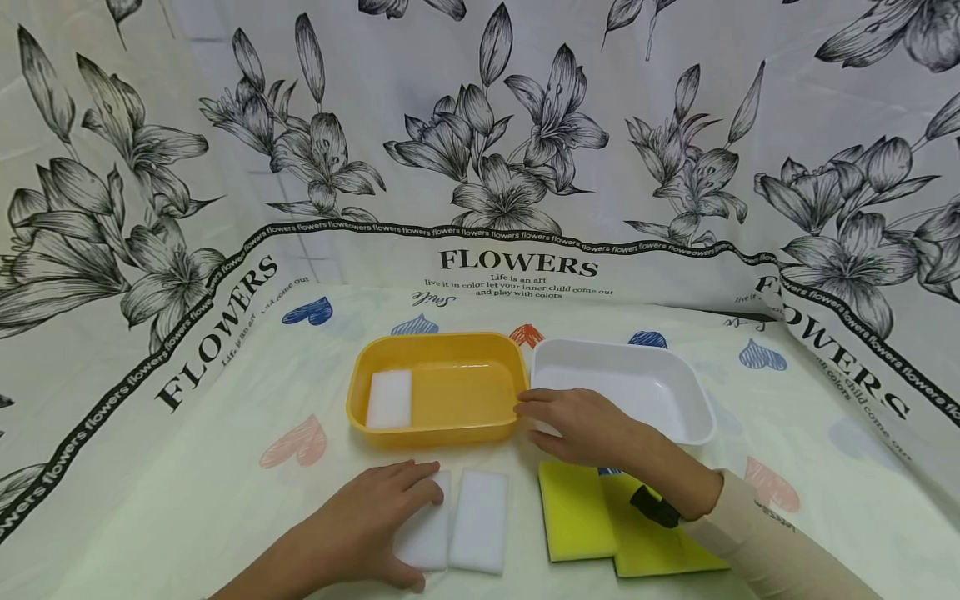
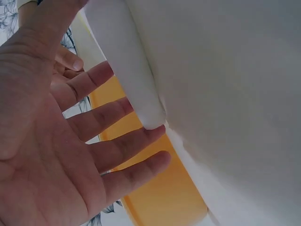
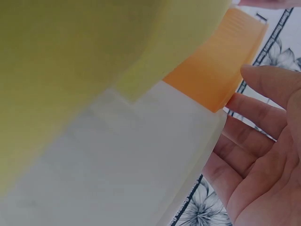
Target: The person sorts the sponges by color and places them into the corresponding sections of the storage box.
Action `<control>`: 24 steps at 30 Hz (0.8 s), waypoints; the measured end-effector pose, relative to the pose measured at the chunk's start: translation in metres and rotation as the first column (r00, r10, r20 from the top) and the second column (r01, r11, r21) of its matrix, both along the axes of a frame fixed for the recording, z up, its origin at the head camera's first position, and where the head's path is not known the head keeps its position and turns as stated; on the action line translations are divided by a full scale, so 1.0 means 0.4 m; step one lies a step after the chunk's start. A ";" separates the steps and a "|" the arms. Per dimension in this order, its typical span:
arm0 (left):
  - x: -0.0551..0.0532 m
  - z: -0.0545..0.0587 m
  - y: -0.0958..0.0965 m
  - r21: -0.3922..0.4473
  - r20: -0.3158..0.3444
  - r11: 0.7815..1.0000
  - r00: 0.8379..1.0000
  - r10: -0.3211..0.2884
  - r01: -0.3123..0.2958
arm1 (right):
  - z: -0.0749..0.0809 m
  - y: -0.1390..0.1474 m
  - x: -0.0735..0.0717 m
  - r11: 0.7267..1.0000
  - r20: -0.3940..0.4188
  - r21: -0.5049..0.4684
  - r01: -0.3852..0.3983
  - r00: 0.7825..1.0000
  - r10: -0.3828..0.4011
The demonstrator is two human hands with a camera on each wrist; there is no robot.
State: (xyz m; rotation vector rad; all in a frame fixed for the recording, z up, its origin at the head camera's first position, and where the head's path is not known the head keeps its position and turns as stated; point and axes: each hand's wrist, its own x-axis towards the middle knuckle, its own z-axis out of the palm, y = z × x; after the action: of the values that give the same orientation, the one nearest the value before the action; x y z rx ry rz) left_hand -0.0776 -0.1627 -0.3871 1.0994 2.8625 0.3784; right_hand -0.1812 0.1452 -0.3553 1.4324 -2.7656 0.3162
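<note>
In the head view my left hand [image 1: 378,521] lies over a white sponge block [image 1: 431,533], thumb near its front edge and fingers spread toward its far end. The left wrist view shows those fingers [image 2: 127,146] nearly straight, some tips touching the white sponge's edge. A second white sponge block [image 1: 478,521] lies just right of it. My right hand [image 1: 592,429] is where the yellow tray [image 1: 442,435] meets the white tray [image 1: 697,408], fingertips by the yellow tray's right rim. Its fingers look extended, with nothing held. Another white sponge block [image 1: 390,398] lies inside the yellow tray, at the left.
Two flat yellow sponge pieces [image 1: 577,517] lie overlapping below my right forearm, which partly covers one; a dark object [image 1: 655,506] sits by that wrist. A heart-print cloth [image 1: 187,483] covers the table, and a flower-print curtain [image 1: 420,200] hangs behind the trays.
</note>
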 end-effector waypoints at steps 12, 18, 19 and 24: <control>-0.016 0.013 -0.007 0.019 0.097 1.000 0.995 0.005 -0.007 | 0.004 -0.002 0.000 1.000 0.004 -0.006 0.000 1.000 0.000; -0.018 0.036 -0.010 0.011 0.118 0.999 0.992 0.038 -0.040 | 0.005 -0.003 0.000 1.000 -0.003 -0.003 -0.003 1.000 0.003; -0.018 0.040 -0.011 0.012 0.109 0.999 0.993 0.036 -0.038 | 0.005 -0.003 0.000 1.000 -0.002 -0.001 -0.002 1.000 0.002; -0.013 0.068 -0.010 0.026 0.053 1.000 0.998 0.016 -0.017 | 0.004 -0.003 0.001 1.000 -0.008 -0.002 -0.003 1.000 0.003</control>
State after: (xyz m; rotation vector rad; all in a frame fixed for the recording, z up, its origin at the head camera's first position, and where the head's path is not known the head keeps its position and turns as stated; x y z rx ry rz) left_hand -0.0827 -0.1667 -0.3598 1.0539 2.8306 0.4406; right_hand -0.1806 0.1439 -0.3538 1.4349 -2.7564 0.3120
